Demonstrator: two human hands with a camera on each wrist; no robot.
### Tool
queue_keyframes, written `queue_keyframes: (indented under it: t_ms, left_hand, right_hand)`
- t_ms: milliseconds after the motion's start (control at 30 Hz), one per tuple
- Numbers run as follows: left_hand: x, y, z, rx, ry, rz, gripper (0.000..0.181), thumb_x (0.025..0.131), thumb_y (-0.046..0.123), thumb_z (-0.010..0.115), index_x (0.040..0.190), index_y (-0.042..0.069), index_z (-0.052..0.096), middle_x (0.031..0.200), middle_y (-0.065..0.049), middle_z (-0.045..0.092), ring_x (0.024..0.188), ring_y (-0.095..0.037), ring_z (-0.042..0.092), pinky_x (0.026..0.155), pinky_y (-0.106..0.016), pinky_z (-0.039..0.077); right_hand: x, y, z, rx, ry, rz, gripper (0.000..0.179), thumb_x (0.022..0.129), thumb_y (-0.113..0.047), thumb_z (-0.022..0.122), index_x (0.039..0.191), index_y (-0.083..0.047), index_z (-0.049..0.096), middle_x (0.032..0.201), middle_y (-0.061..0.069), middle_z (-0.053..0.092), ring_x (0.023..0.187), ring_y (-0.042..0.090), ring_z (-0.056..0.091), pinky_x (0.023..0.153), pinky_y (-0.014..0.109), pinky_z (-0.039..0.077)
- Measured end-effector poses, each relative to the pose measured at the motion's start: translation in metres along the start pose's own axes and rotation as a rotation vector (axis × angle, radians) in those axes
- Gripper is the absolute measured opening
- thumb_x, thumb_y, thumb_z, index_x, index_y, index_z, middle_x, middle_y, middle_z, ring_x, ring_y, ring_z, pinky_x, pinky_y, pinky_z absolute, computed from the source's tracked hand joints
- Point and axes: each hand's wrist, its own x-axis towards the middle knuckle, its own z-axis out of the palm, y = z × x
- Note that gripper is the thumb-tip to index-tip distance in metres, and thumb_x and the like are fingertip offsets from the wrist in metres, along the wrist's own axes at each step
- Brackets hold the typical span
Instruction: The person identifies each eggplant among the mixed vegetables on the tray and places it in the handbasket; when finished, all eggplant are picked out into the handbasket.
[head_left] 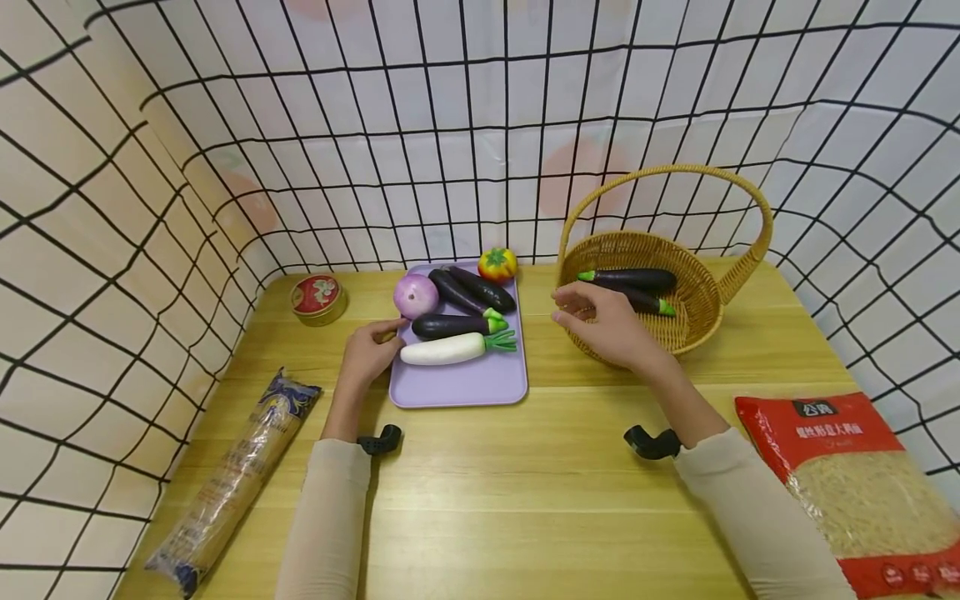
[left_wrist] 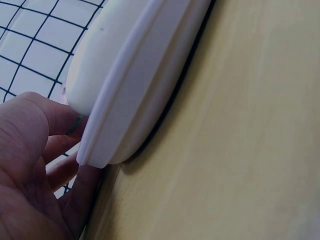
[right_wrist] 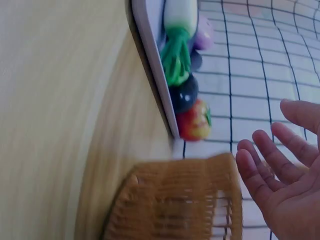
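Lilac tray [head_left: 459,388], wht radish [head_left: 442,351], blk eggplants [head_left: 448,326], tan basket [head_left: 699,308], blk-grid mesh [head_left: 506,129]

On the wooden table [head_left: 525,500] I log 1 round red-and-gold tin [head_left: 318,300] at far left, 1 long pasta packet [head_left: 240,471] nearer, 1 red pasta bag [head_left: 855,492] at right; black grid [head_left: 506,128] on 3 sides.

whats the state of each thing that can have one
purple tray, flat, loaded
wicker basket, upright, handle raised, two eggplants inside
left hand, at the tray's edge, grip unclear
right hand, open, empty
round tin, lid on
long packet, flat, looks closed
red bag, lying flat, partly out of frame
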Motion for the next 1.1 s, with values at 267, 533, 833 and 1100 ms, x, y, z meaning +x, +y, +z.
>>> queue_keyframes:
  t_ms: [267,533,833,1100]
  left_hand:
    - [0.000,0.000,0.000,0.004,0.007,0.002,0.041,0.091,0.022,0.068,0.132,0.021,0.072,0.144,-0.009,0.064,0.140,-0.030,0.053,0.114,-0.048,0.045]
    - [0.001,0.000,-0.001,0.016,0.013,0.007,0.042,0.089,0.023,0.068,0.131,0.021,0.073,0.142,-0.009,0.066,0.139,-0.030,0.054,0.113,-0.048,0.045]
    - [0.000,-0.001,-0.001,0.019,0.001,0.009,0.042,0.090,0.023,0.068,0.132,0.022,0.072,0.142,-0.008,0.066,0.139,-0.030,0.054,0.114,-0.050,0.043]
    - [0.000,-0.002,-0.001,0.006,-0.002,-0.002,0.043,0.090,0.022,0.068,0.132,0.022,0.072,0.143,-0.008,0.065,0.136,-0.029,0.055,0.112,-0.049,0.045]
  right_hand:
    - [0.017,-0.011,0.025,0.037,-0.054,-0.015,0.036,0.101,-0.027,0.066,0.132,-0.009,0.064,0.131,0.013,0.068,0.115,0.028,0.066,0.102,0.047,0.055]
    - [0.031,-0.013,0.043,0.077,-0.098,0.012,0.040,0.101,-0.025,0.066,0.135,-0.005,0.062,0.133,0.017,0.066,0.117,0.031,0.066,0.102,0.048,0.055]
    - [0.044,-0.009,0.062,0.096,-0.138,0.026,0.042,0.100,-0.026,0.067,0.137,-0.005,0.062,0.135,0.015,0.065,0.121,0.031,0.064,0.099,0.046,0.057]
    - [0.057,-0.010,0.077,0.090,-0.142,0.030,0.038,0.100,-0.023,0.068,0.134,-0.006,0.064,0.132,0.012,0.067,0.118,0.030,0.064,0.098,0.044,0.057]
